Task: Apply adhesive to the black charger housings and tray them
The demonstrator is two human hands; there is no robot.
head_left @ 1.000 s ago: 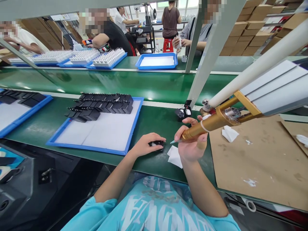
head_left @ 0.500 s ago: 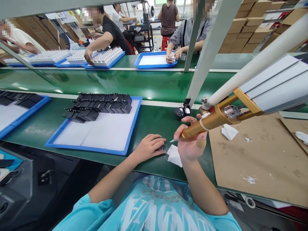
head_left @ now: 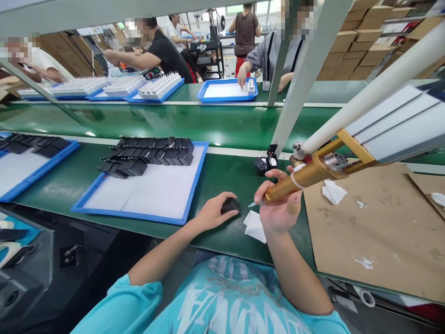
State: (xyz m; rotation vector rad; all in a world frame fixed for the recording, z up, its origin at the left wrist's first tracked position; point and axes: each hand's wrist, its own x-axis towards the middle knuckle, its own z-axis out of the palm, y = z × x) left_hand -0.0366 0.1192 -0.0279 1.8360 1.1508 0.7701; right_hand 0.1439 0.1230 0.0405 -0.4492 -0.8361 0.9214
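Observation:
My left hand (head_left: 211, 214) rests low over the green bench, its thumb and fingers closed around a small black housing (head_left: 230, 205). In my right hand (head_left: 276, 217) is a gold glue dispenser (head_left: 295, 182), gripped near its front end. Its thin pale nozzle (head_left: 252, 204) points left, just right of the black housing and apart from it. Below the nozzle lies a folded white tissue (head_left: 255, 227). A bandage-like wrap covers part of one right-hand finger. The fingers of my left hand partly hide the housing.
Left of me, a blue-rimmed tray (head_left: 130, 215) carries rows of black housings (head_left: 153, 153). A black device (head_left: 267, 162) stands by the post (head_left: 299, 88). Cardboard (head_left: 361, 232) with a crumpled tissue (head_left: 333, 191) covers the right. Across the belt, co-workers handle white parts (head_left: 160, 86).
My left hand's fingers have drawn back, baring more of the black housing. The dispenser keeps nearly its place. Across the belt, a co-worker's hands have parted, leaving white parts in the tray.

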